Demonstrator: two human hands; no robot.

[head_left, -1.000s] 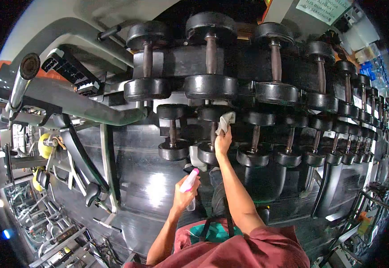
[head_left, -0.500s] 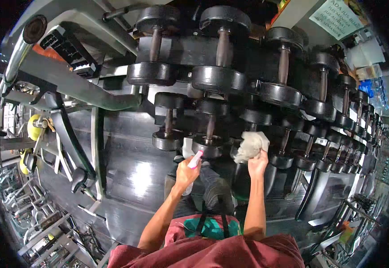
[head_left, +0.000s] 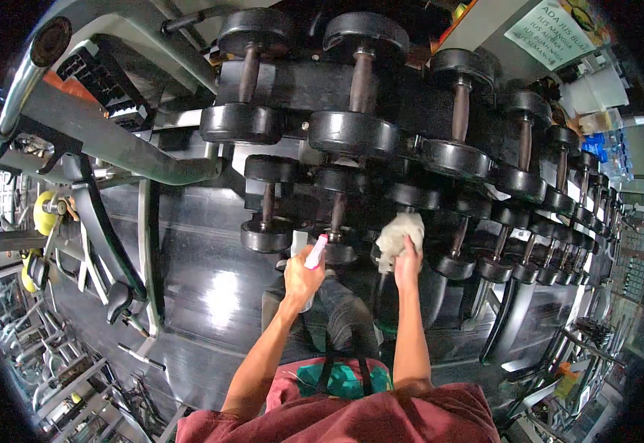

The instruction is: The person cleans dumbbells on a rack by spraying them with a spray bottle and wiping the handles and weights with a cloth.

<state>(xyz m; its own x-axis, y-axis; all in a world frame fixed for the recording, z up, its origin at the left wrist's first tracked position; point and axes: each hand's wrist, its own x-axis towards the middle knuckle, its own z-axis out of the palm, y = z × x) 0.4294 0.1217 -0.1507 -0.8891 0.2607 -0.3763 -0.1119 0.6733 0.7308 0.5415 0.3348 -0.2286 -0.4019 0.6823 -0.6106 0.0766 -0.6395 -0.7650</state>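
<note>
My left hand [head_left: 301, 280] is wrapped round a spray bottle [head_left: 314, 253] with a white trigger head and pink nozzle. The nozzle points up at the near end of a dumbbell [head_left: 338, 210] on the lower rack row. To the right, my right hand [head_left: 408, 267] grips a crumpled off-white cloth [head_left: 396, 240]. That cloth overlaps the near part of another lower-row dumbbell [head_left: 413, 195], whose far head shows above it. Most of the bottle's body is hidden behind my left hand.
Larger black dumbbells [head_left: 353, 133] fill the upper row, and both rows run off to the right. A weight machine's grey frame [head_left: 108, 140] and black pad [head_left: 104, 221] stand at left. A handwritten sign [head_left: 551, 33] hangs at upper right.
The rack has shifted slightly left in view. My left hand has tilted the spray bottle's nozzle further up. My right hand has moved the cloth a little left across the dumbbell.
</note>
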